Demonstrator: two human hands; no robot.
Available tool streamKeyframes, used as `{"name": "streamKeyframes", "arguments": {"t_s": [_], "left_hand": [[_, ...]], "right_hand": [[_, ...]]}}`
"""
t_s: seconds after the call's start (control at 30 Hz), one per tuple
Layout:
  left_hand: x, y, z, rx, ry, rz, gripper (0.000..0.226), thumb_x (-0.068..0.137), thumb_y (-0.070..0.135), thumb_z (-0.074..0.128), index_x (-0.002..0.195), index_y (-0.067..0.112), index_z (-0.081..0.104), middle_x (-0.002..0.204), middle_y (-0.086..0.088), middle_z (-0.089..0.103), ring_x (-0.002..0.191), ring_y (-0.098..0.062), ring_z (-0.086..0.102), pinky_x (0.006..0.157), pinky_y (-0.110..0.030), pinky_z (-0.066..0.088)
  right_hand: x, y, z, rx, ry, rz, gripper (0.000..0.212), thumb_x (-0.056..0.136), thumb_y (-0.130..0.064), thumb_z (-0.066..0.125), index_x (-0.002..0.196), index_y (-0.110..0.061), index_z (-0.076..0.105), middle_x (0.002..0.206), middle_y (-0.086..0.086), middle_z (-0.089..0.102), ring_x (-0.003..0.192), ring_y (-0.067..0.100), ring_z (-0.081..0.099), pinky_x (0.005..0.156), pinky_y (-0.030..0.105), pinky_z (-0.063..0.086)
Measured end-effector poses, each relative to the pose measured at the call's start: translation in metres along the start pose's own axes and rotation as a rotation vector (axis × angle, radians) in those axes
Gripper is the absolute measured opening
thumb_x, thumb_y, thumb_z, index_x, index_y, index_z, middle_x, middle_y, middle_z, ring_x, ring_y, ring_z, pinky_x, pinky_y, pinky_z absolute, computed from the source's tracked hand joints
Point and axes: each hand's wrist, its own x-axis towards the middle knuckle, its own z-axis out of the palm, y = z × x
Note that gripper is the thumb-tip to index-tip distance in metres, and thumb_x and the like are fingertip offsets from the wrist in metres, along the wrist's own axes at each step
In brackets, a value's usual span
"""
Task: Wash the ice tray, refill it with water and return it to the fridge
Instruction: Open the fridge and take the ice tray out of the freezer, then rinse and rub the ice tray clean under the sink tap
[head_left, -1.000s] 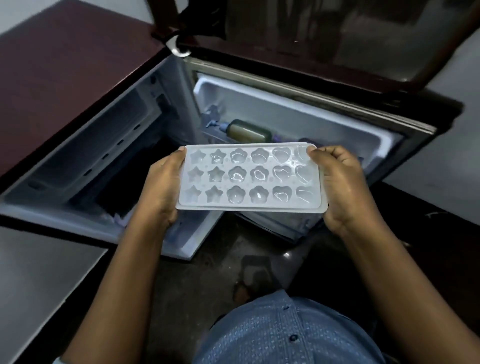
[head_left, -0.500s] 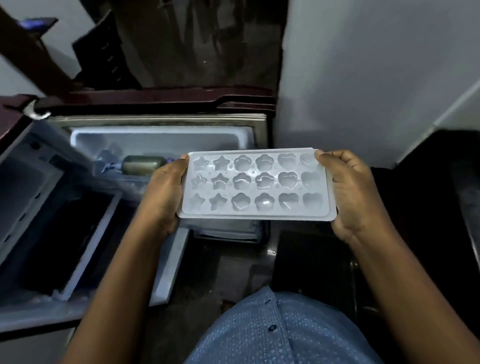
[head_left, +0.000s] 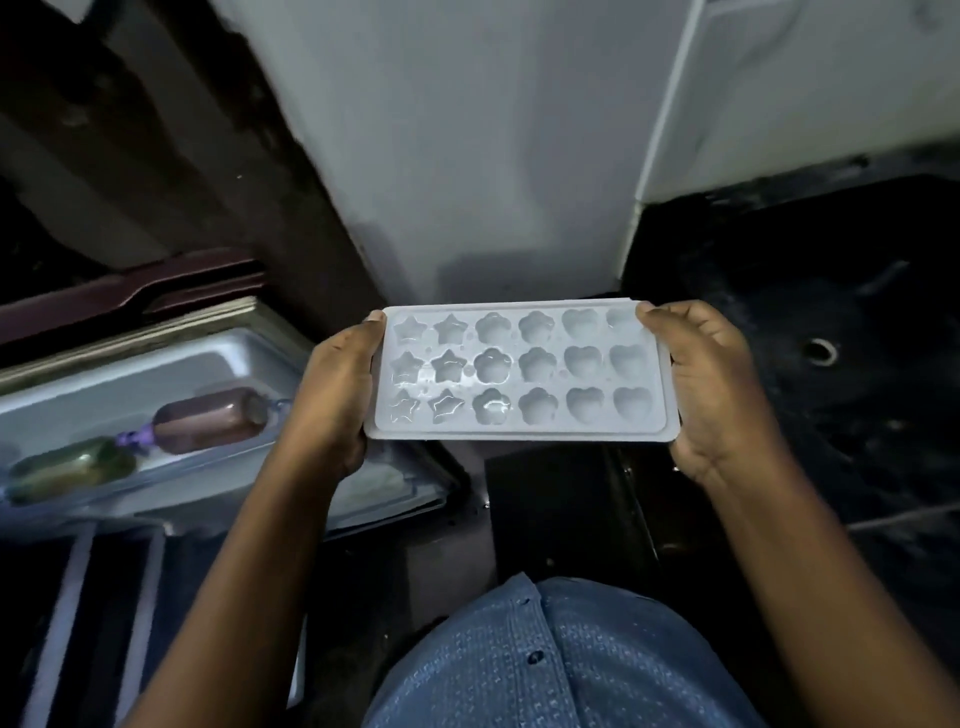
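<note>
The left hand and right hand each clamp one short end of the ice tray, held level beside the open fridge door. With thumbs on the rim, carry it flat to prevent flexing or spillage.

Dim rm, low light. Pale grey wall ctr; dark wood post slants down its left side. White panel top rt. Black floor below at rt, w/ a small round metal ring set in it.
</note>
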Motion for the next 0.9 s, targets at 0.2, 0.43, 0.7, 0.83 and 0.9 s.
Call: {"name": "streamKeyframes", "arguments": {"t_s": [0.2, 0.43, 0.7, 0.83, 0.9], "left_hand": [[0.017, 0.014, 0.072, 0.103, -0.153, 0.033, 0.037, 0.11, 0.035, 0.049, 0.103, 0.011, 0.077, 0.1, -0.013, 0.081, 0.084, -0.027, 0.079, 0.066, -0.035, 0.062], [0.045, 0.03, 0.157, 0.186, -0.356, 0.007, 0.035, 0.109, 0.032, 0.049, 0.106, 0.01, 0.076, 0.099, -0.011, 0.081, 0.085, -0.028, 0.079, 0.061, -0.035, 0.062], [0.079, 0.043, 0.267, 0.307, -0.577, 0.065, 0.03, 0.105, 0.026, 0.058, 0.105, 0.004, 0.078, 0.095, -0.013, 0.081, 0.082, -0.03, 0.079, 0.06, -0.034, 0.062], [0.1, 0.052, 0.326, 0.346, -0.679, 0.058, 0.032, 0.107, 0.028, 0.057, 0.099, 0.005, 0.079, 0.093, -0.016, 0.081, 0.081, -0.033, 0.079, 0.056, -0.031, 0.059], [0.11, 0.055, 0.354, 0.382, -0.743, 0.051, 0.035, 0.108, 0.032, 0.055, 0.102, 0.007, 0.078, 0.097, -0.016, 0.081, 0.088, -0.037, 0.078, 0.064, -0.036, 0.062]], "right_hand": [[0.014, -0.017, -0.057, 0.035, 0.155, -0.037, 0.018, 0.097, -0.021, 0.068, 0.084, -0.018, 0.056, 0.085, 0.002, 0.069, 0.082, 0.024, 0.063, 0.071, 0.039, 0.053], [0.023, -0.027, -0.107, 0.129, 0.362, -0.035, 0.013, 0.099, -0.024, 0.065, 0.093, -0.015, 0.059, 0.09, 0.004, 0.073, 0.088, 0.027, 0.068, 0.08, 0.048, 0.056], [0.049, -0.032, -0.161, 0.173, 0.633, -0.061, 0.02, 0.098, -0.024, 0.066, 0.079, -0.021, 0.06, 0.083, 0.001, 0.074, 0.08, 0.022, 0.069, 0.075, 0.044, 0.056], [0.061, -0.039, -0.184, 0.194, 0.732, -0.072, 0.017, 0.098, -0.025, 0.066, 0.083, -0.02, 0.06, 0.091, 0.004, 0.074, 0.086, 0.027, 0.07, 0.08, 0.049, 0.057], [0.068, -0.043, -0.193, 0.205, 0.783, -0.083, 0.016, 0.094, -0.028, 0.069, 0.082, -0.021, 0.062, 0.095, 0.008, 0.074, 0.091, 0.031, 0.069, 0.085, 0.055, 0.058]]}}
